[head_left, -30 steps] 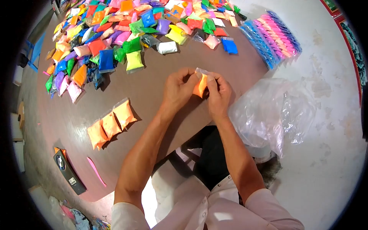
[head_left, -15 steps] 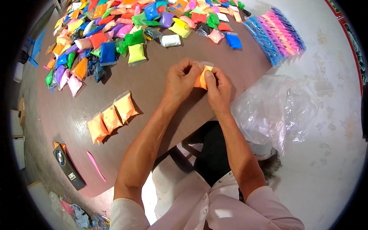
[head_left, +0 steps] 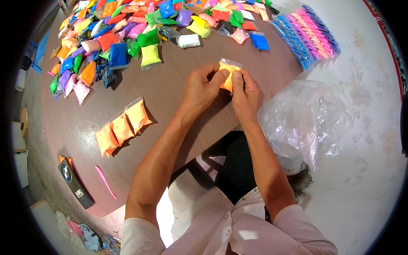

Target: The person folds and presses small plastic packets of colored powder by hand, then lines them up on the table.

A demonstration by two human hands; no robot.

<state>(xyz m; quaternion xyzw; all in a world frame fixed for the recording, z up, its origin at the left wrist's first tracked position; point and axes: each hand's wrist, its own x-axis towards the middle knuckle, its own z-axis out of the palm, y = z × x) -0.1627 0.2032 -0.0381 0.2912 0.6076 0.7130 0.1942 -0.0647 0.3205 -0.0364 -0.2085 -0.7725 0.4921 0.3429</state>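
Observation:
A small orange packet (head_left: 228,78) with a clear top edge is held upright between both hands above the brown table (head_left: 170,85). My left hand (head_left: 204,87) pinches its left side, thumb in front. On its right side, my right hand (head_left: 244,93) presses with the thumb, fingers curled behind. Three similar orange packets (head_left: 123,128) lie in a joined row on the table, left of my forearms.
Many colourful packets (head_left: 148,38) are heaped at the back left. Blue and pink packet strips (head_left: 304,38) lie at the back right, above a clear plastic bag (head_left: 293,119). A black box (head_left: 76,187) and a pink stick (head_left: 105,182) are at the front left.
The orange packet now shows more of its front between the thumbs. Both hands have moved up slightly and still hold it. The view has shifted a little.

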